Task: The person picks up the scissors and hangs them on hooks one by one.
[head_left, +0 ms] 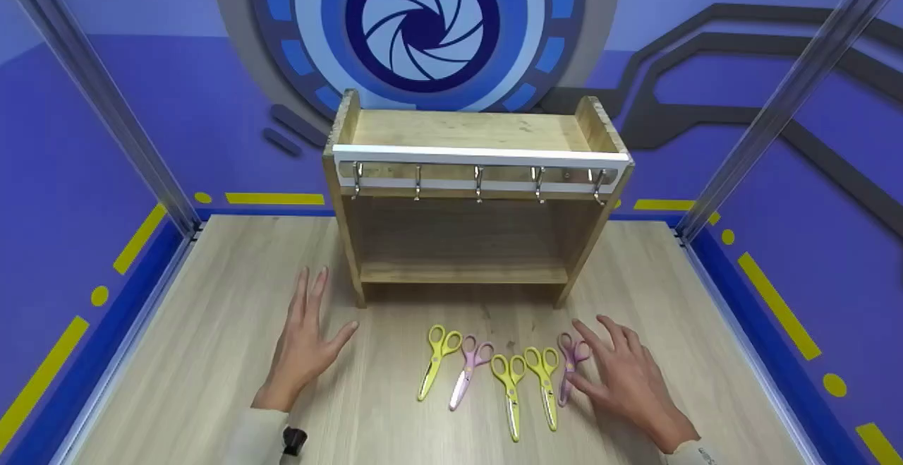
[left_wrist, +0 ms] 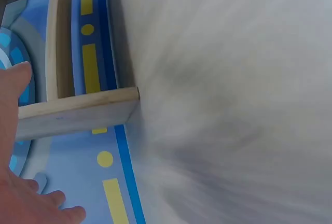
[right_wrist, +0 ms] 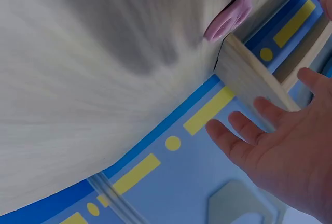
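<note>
One table (head_left: 211, 296) bears an upright shelf (head_left: 462, 274). Left hand (head_left: 303, 348): fingers extended, thumb apart, gripping nothing, left of the scissors (head_left: 512, 394). Right hand (head_left: 631, 380): fingers loosely spread, gripping nothing, just beside the rightmost pair. Scissors: three yellow, two purple, lying before the shelf, handles toward it. Five hooks (head_left: 479, 183) line the shelf's upper front.

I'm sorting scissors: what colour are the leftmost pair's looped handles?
The leftmost scissors have yellow looped handles, best seen in the head view.
</note>
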A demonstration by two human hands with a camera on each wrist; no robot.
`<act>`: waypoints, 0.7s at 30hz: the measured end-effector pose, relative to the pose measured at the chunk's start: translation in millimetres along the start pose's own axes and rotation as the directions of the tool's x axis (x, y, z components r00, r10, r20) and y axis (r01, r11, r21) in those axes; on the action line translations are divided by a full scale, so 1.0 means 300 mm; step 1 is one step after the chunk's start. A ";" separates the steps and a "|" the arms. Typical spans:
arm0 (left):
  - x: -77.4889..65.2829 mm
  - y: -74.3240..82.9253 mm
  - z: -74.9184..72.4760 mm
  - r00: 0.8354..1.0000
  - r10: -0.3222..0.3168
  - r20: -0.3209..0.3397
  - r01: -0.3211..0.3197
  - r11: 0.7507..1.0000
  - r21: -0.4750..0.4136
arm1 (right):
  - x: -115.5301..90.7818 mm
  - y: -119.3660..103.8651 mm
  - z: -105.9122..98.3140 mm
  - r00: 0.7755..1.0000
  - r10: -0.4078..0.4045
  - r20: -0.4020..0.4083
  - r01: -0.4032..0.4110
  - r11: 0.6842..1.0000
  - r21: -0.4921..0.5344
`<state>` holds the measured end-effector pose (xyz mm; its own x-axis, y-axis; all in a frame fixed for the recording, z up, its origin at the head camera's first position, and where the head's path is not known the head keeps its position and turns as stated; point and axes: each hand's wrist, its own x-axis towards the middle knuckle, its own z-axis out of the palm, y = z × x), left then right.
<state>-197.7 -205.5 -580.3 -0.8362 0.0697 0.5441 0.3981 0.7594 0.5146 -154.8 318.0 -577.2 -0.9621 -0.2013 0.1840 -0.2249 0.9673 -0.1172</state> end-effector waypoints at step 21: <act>0.177 0.070 0.151 0.948 -0.314 0.056 0.305 0.839 -0.451 | -0.023 -0.095 0.058 0.984 0.054 0.168 -0.062 0.997 0.046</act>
<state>-250.8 -156.6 -570.5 -0.9387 -0.1363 0.3165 0.2491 0.3661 0.8966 -144.2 289.2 -592.1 -0.9850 -0.1721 0.0111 -0.1714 0.9698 -0.1736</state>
